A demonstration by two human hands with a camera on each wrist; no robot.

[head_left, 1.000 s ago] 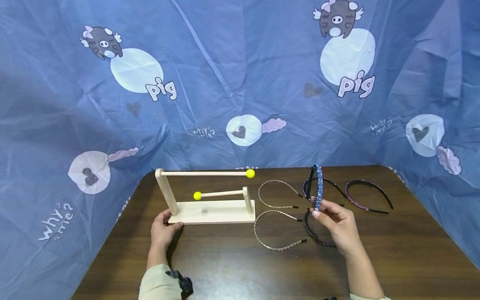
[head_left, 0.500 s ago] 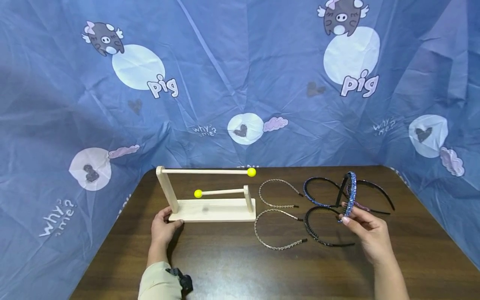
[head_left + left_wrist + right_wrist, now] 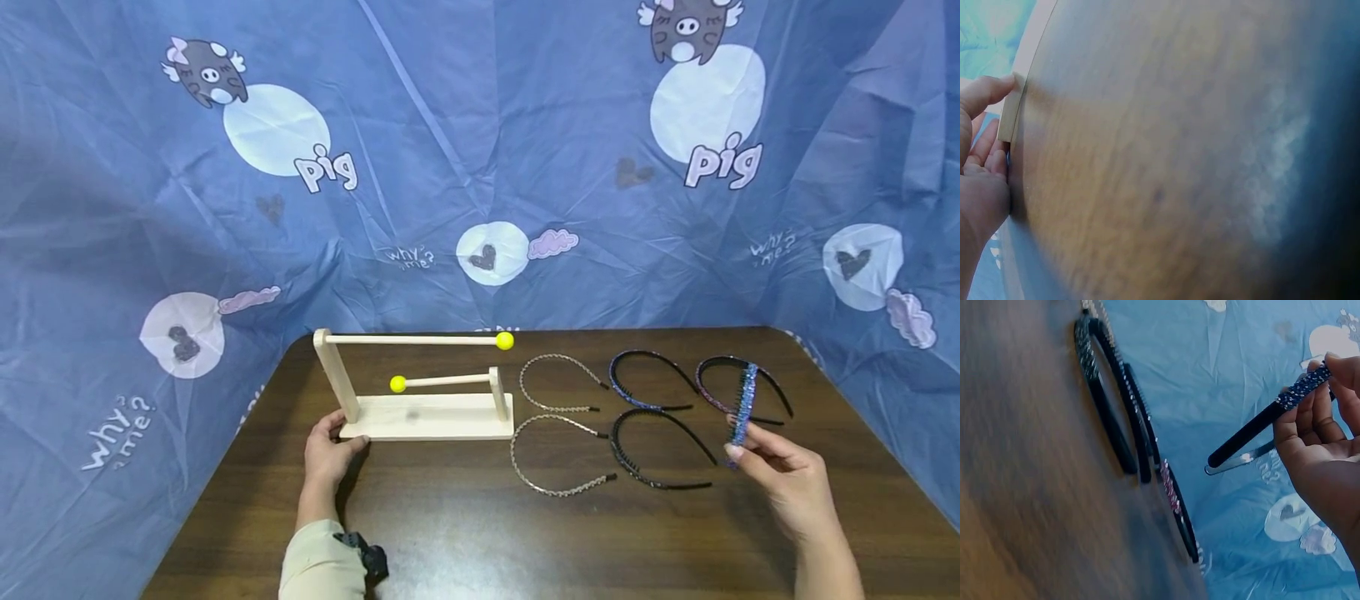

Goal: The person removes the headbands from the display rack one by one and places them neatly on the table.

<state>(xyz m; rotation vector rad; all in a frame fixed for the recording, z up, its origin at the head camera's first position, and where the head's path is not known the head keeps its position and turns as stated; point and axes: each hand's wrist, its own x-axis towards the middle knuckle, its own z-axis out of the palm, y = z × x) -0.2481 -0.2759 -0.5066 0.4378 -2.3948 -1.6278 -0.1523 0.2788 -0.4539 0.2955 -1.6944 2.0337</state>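
Note:
My left hand [image 3: 327,458] grips the near left end of a pale wooden stand [image 3: 442,423], thumb over the edge of its base; the left wrist view shows the thumb on the base's corner [image 3: 1007,125]. The stand has two horizontal rods, each tipped with a yellow ball. On the right, my right hand [image 3: 787,483] pinches a blue glittery headband [image 3: 744,404] between thumb and fingers. It is raised, seen nearly edge-on in the head view, overlapping a pink-purple headband [image 3: 707,395] on the table. Its black ends point away from the palm in the right wrist view.
Between the stand and my right hand lie two gold braided headbands, the farther one [image 3: 522,385] and the nearer one [image 3: 555,493]. Another blue headband [image 3: 630,398] and a black one [image 3: 621,454] lie beside them. A blue printed cloth [image 3: 420,208] hangs behind the brown table [image 3: 465,533].
My right hand has carried the blue headband rightward, from over the black headband to near the pink-purple one, and turned it edge-on. My left hand has stayed on the stand.

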